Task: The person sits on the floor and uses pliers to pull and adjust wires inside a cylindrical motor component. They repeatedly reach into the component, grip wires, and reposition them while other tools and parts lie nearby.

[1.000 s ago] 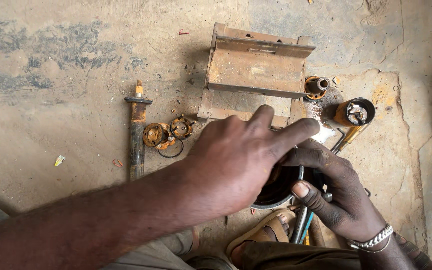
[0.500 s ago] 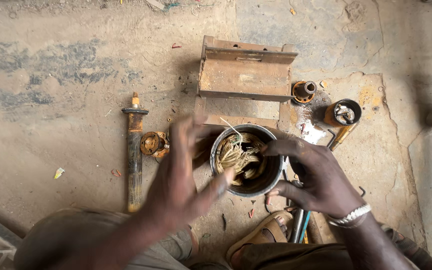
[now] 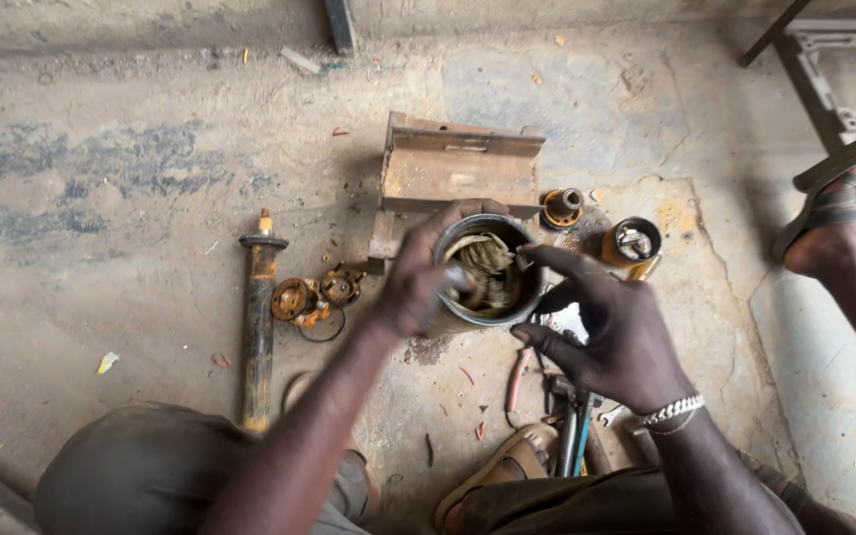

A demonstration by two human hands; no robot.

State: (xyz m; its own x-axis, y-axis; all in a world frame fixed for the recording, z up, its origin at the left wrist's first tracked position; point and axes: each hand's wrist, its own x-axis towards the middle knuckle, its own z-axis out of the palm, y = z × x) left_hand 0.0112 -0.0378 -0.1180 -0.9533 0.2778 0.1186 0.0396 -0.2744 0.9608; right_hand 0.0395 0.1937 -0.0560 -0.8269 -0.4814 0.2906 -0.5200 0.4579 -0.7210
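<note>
Between the two hands sits a round metal housing [image 3: 484, 277], open end up, with pale fibrous stuffing [image 3: 482, 266] inside. The left hand [image 3: 420, 277] wraps its fingers closed around the housing's near wall and rim; the right hand [image 3: 611, 332] is half open, fingertips resting on the opposite rim. Just below the right hand lie pliers [image 3: 517, 376] on the concrete floor [image 3: 101, 248]. Left of the left hand lie small rusty gears [image 3: 314, 295] and a long shaft [image 3: 258, 322]. Beyond the hands stands a rusty steel block [image 3: 463, 168].

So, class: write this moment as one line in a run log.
left hand: grips metal can | right hand: fingers at can rim | floor: rusty shaft, metal block
</note>
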